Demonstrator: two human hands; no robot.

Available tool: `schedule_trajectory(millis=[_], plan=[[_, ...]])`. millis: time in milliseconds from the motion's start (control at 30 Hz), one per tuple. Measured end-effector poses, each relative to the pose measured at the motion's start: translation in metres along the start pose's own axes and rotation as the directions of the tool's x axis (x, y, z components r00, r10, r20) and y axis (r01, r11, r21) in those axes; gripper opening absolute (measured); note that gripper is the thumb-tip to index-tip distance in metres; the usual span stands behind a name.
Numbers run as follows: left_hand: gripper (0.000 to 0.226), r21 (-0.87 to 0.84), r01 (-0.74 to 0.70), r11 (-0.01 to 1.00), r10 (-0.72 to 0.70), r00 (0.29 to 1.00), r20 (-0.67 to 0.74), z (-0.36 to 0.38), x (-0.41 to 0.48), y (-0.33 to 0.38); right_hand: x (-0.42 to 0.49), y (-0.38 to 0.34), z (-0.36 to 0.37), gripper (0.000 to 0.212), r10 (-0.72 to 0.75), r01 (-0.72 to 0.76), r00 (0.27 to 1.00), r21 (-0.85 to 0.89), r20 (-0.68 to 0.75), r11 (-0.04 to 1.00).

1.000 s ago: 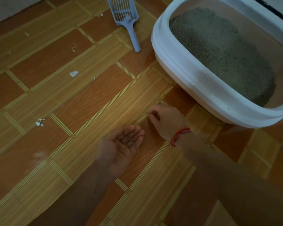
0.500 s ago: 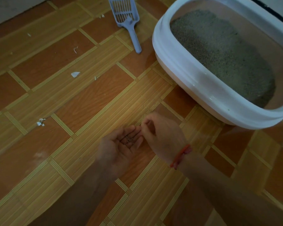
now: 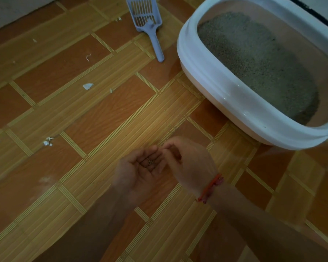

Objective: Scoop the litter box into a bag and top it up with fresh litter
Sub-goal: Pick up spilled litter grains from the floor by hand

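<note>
Cupping a few litter grains (image 3: 150,162), left hand (image 3: 138,172) lies palm up, fingers relaxed, near centre. Right hand (image 3: 189,163) meets its fingertips, fingers bunched against thumb; cannot tell whether it pinches a grain. Litter box (image 3: 201,65) far right; scoop (image 3: 150,25) on floor (image 3: 83,114) just left of it.

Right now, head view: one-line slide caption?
Left hand cups litter grains; right hand, fingers curled, at its fingertips, by litter box.

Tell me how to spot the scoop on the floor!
Start at the big white litter box on the tiled floor. The scoop lies flat just left of it in the picture. It is pale blue with slots and a handle, unlike the tiny white scraps nearby.
</note>
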State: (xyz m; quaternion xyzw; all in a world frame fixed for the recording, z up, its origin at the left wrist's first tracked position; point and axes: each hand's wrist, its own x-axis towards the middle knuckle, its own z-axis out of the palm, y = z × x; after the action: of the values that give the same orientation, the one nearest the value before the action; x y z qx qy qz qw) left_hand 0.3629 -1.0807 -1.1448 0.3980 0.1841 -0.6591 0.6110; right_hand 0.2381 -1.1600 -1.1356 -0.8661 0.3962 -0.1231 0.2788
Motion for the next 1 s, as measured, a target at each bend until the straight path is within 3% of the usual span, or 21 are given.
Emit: schedule_trajectory(millis=[100,267,733,1000], plan=[[0.034,-0.032,-0.001,0.999,0.001,1.0,-0.025,0.001,-0.002,0.001,0.01,0.018,-0.005,0.003,0.102,-0.104,0.994,-0.052,-0.039,0.993],[0.032,-0.023,0.016,1.0,-0.017,0.999,-0.052,0.004,-0.003,0.002,0.027,0.031,-0.009,0.007,0.23,-0.227,0.973,-0.106,0.015,0.968],[0.033,-0.031,0.03,0.999,-0.033,0.995,-0.092,0.003,-0.003,0.004,0.047,0.034,0.001,0.011,0.202,-0.192,0.977,-0.14,0.062,0.971],[0.032,-0.019,0.019,1.0,-0.02,0.996,-0.083,0.002,-0.003,0.002,0.045,0.031,0.006,0.022,0.122,-0.081,0.988,-0.365,0.091,0.928]])
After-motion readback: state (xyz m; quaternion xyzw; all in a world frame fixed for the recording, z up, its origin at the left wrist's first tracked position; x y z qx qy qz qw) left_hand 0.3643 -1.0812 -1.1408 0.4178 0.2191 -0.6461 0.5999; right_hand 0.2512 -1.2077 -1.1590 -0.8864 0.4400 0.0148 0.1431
